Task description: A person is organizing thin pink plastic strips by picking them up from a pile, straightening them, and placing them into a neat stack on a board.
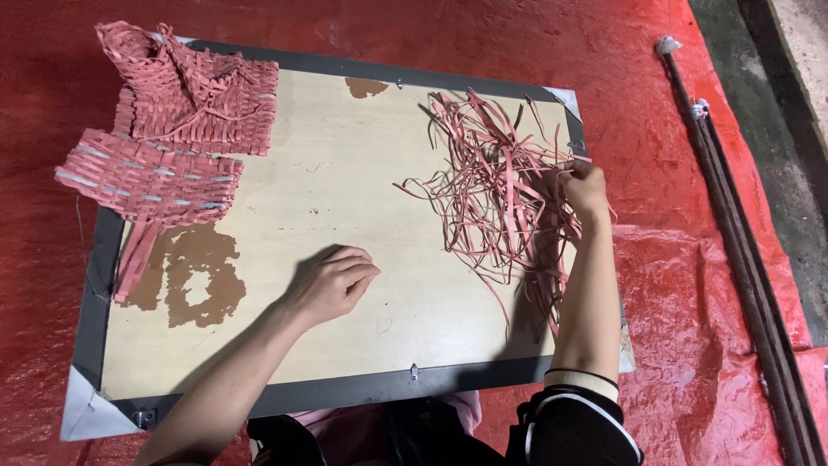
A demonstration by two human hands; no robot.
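A loose pile of thin pink strips [496,185] lies on the right part of a pale board [328,173] with a dark frame. My right hand [582,185] reaches into the right side of the pile, fingers pinching some strips. My left hand [332,280] rests on the bare middle of the board, fingers curled together with nothing visible in them. Two woven pink mats lie at the board's left: one [194,95] at the far corner, the other [151,181] just below it with loose ends trailing down.
The board lies on a red plastic sheet [690,285]. Long dark rods [742,242] run along the right edge of the sheet. Brown patches [203,276] mark the board's surface near the left.
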